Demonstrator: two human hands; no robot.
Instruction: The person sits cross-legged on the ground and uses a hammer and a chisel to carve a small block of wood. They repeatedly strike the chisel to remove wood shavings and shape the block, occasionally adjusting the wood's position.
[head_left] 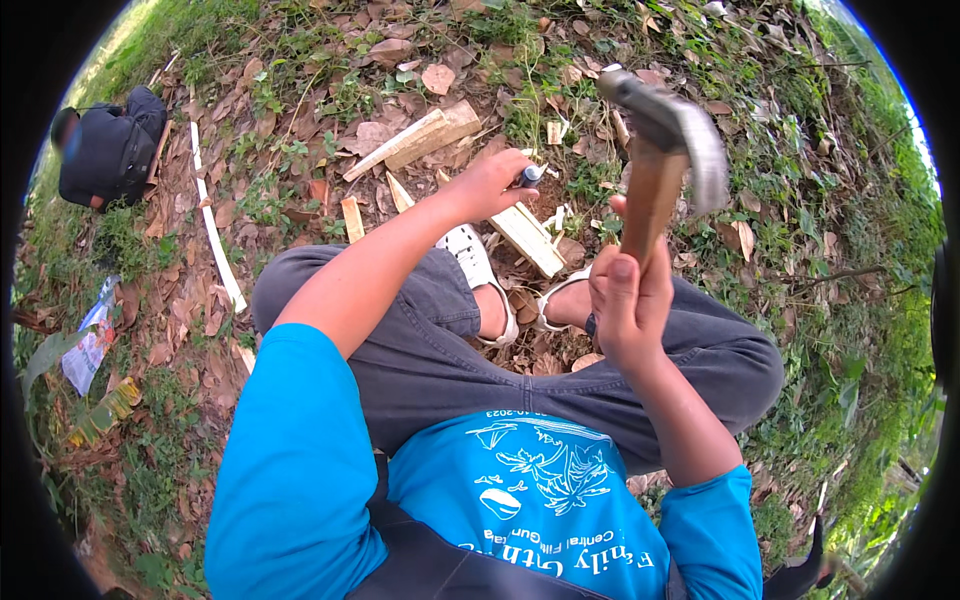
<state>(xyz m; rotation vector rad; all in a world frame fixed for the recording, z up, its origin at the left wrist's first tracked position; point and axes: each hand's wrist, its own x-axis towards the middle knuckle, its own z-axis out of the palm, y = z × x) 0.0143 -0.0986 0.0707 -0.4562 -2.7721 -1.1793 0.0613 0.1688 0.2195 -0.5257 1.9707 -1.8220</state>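
In my right hand [628, 305] is a claw hammer [655, 195], gripped by its wooden handle and raised above the ground. Its metal head is smeared by motion. My left hand [490, 186] is closed around a chisel-like tool [531, 176]; only its round blue-grey end shows, and the working end is hidden. Just below that hand lies a pale block of wood [528, 240], between my feet. Whether the tool touches the block I cannot tell. Wood chips [558, 216] are scattered beside the block.
Split wood pieces [420, 140] lie beyond my left hand, and a short offcut [353, 219] rests nearer. A long pale strip [208, 205] runs along the leaf-covered ground at left. Farther left are a dark backpack [112, 150] and a plastic wrapper [92, 340].
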